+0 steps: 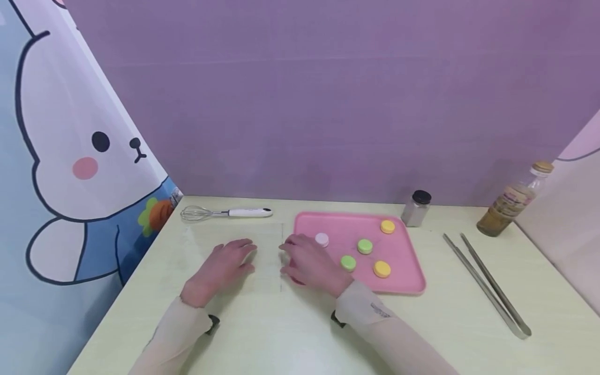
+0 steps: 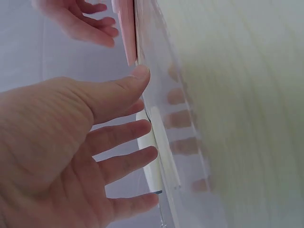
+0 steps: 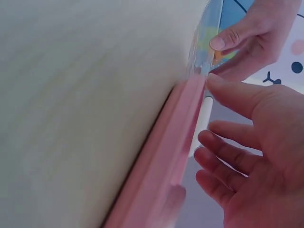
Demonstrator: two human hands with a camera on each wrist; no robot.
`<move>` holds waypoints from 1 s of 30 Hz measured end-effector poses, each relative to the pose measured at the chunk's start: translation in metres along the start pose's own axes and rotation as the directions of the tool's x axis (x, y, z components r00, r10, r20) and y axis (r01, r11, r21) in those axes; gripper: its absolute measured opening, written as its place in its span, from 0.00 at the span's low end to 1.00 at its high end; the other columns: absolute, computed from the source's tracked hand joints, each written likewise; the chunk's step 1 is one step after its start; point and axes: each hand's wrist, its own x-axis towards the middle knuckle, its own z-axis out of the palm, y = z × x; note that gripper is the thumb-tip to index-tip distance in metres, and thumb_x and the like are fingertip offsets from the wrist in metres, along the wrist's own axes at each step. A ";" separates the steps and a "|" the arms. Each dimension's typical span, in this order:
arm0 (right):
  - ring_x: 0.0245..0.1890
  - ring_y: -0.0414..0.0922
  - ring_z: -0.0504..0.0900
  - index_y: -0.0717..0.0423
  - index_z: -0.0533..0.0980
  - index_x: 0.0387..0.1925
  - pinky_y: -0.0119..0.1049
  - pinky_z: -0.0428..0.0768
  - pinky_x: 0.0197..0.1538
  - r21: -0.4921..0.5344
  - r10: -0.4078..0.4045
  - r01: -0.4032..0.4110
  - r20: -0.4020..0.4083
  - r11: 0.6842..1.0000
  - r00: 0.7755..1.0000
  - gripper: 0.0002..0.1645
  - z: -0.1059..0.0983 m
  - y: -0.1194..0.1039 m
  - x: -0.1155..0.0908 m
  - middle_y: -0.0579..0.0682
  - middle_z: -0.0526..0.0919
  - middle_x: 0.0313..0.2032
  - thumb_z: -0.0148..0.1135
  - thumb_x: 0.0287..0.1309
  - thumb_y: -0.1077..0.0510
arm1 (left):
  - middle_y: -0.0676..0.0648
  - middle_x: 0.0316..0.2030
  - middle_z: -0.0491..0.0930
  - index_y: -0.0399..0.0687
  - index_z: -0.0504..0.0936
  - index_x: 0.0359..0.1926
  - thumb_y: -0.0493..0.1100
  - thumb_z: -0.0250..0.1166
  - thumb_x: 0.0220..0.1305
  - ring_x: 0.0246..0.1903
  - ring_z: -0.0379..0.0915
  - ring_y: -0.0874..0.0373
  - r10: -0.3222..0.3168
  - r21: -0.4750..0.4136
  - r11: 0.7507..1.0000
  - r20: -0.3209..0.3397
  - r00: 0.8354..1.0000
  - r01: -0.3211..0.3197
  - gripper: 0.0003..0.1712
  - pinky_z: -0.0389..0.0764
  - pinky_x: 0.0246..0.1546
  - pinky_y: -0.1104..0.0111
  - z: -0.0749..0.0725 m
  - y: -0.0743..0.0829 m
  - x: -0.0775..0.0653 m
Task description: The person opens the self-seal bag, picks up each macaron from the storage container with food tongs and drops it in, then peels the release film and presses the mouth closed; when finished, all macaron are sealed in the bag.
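Discs (image 1: 365, 246), yellow, green and pale, lay within the edges of the pink rectangular tray (image 1: 408, 281), layout apparently done, lifting not begun; left hand (image 1: 222, 270) and right hand (image 1: 313, 263), fingers loosely spread, pinched nothing.

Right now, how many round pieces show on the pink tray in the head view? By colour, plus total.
Yellow pieces: 2
Green pieces: 2
Pale lilac piece: 1
Total: 5 visible. The right hand blocks part of the pink tray, so anything hidden there isn't counted.
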 end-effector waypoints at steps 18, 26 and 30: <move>0.55 0.49 0.71 0.47 0.84 0.52 0.45 0.65 0.57 -0.071 0.146 -0.140 0.099 0.988 0.984 0.27 0.011 -0.008 0.021 0.45 0.81 0.52 0.77 0.52 0.42 | 0.35 0.62 0.75 0.33 0.79 0.59 0.44 0.72 0.64 0.62 0.71 0.37 -0.051 -0.113 0.992 0.047 0.998 0.056 0.27 0.73 0.62 0.47 0.006 -0.004 0.005; 0.57 0.50 0.70 0.44 0.83 0.38 0.46 0.64 0.57 -0.060 0.142 -0.137 0.107 0.989 0.984 0.16 0.014 -0.007 0.023 0.45 0.80 0.55 0.76 0.54 0.41 | 0.36 0.61 0.77 0.37 0.83 0.55 0.44 0.73 0.63 0.61 0.72 0.37 -0.050 -0.102 0.993 0.053 0.997 0.055 0.23 0.75 0.59 0.45 0.003 -0.006 0.005; 0.58 0.50 0.70 0.42 0.78 0.27 0.46 0.64 0.57 -0.048 0.150 -0.146 0.114 0.988 0.982 0.15 0.014 -0.007 0.023 0.45 0.79 0.56 0.75 0.55 0.42 | 0.37 0.58 0.79 0.38 0.85 0.51 0.42 0.73 0.63 0.59 0.74 0.38 -0.052 -0.102 0.993 0.039 0.998 0.056 0.18 0.76 0.57 0.46 0.001 -0.007 0.005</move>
